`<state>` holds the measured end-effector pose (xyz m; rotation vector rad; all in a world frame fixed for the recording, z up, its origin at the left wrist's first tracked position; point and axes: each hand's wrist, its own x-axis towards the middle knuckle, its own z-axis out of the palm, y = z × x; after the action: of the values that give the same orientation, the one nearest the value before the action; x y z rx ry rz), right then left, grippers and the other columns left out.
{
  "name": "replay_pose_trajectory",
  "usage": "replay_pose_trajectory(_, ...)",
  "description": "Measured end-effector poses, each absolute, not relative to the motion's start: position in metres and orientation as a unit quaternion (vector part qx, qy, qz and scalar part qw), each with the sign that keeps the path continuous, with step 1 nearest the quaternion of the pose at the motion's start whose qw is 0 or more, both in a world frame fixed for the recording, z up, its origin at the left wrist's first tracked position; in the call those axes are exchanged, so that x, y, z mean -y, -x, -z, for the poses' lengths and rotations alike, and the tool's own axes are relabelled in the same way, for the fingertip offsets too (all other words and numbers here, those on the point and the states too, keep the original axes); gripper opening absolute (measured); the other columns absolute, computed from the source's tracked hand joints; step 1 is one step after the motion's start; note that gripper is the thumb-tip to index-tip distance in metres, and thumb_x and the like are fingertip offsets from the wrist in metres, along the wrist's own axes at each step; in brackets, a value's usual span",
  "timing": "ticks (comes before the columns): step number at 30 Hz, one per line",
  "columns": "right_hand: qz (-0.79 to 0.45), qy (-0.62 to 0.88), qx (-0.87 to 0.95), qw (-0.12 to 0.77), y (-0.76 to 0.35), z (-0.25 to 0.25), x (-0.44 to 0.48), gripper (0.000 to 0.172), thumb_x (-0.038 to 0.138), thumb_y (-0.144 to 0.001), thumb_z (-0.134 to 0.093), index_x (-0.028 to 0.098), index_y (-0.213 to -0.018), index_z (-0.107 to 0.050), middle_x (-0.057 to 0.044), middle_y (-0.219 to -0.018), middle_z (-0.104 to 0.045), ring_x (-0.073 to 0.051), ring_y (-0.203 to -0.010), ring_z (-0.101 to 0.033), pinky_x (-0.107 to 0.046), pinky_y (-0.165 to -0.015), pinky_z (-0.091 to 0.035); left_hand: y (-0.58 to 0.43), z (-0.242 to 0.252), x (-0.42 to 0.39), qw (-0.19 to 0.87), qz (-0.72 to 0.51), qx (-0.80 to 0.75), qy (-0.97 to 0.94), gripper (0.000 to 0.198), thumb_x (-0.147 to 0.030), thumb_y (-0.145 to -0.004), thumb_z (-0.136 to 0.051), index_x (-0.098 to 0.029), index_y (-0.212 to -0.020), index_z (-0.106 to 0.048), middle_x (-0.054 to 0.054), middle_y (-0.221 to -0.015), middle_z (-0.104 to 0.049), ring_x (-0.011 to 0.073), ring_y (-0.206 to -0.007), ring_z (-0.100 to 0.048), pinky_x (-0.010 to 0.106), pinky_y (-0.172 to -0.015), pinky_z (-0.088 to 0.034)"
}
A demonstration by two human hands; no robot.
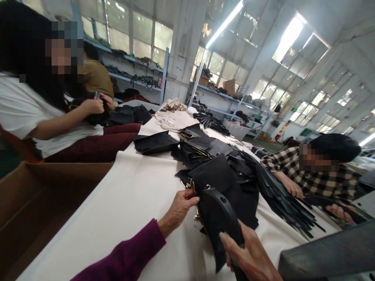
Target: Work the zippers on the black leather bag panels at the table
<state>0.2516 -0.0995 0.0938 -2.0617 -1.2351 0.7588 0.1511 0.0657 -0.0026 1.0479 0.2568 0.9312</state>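
Observation:
My left hand [183, 203] pinches the gold metal clasp at the edge of a black bag piece with thumb and fingers. The black bag piece [215, 173] lies on top of a pile of similar black pieces [202, 146], several with gold metal frames. A wide, curved black strap [224, 207] with a dark round fitting near its end is gripped in my right hand [249, 249]. The strap's end lies over the black bag piece, close to a small gold ring. Part of the strap is hidden by my right hand.
A bundle of long black strips [281, 195] lies at the right of the white-covered table [129, 195]. Beige pieces [172, 117] sit farther back. An open cardboard box [67, 166] stands at left, a dark metal bar [325, 249] at right. Co-workers sit on both sides.

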Motion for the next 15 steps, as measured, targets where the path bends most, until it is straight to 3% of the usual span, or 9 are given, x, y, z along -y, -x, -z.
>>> replay_pose_trajectory(6,-0.249,0.779,0.482,0.314,-0.267,-0.107,0.099,0.028,0.046,-0.086,-0.044,0.02,-0.075,-0.047,0.007,-0.049,-0.051,-0.013,-0.046,-0.053,-0.023,-0.048,-0.041,-0.151,0.007,-0.064,0.77,-0.42,-0.14,-0.46,0.019,-0.021,-0.069,-0.067,-0.011,-0.086,-0.07,0.007,-0.083,-0.067,0.0178,-0.078,-0.057,0.03,-0.078,-0.043)
replay_pose_trajectory(15,-0.294,0.762,0.49,0.305,-0.259,-0.098,0.101,0.025,0.043,-0.086,-0.046,0.02,-0.075,-0.049,0.007,-0.049,-0.052,-0.013,-0.045,-0.054,-0.023,-0.048,-0.042,-0.151,0.004,-0.059,0.782,-0.391,-0.159,-0.458,0.019,-0.024,-0.065,-0.07,-0.01,-0.077,-0.069,0.007,-0.077,-0.066,0.0165,-0.072,-0.056,0.029,-0.074,-0.043)
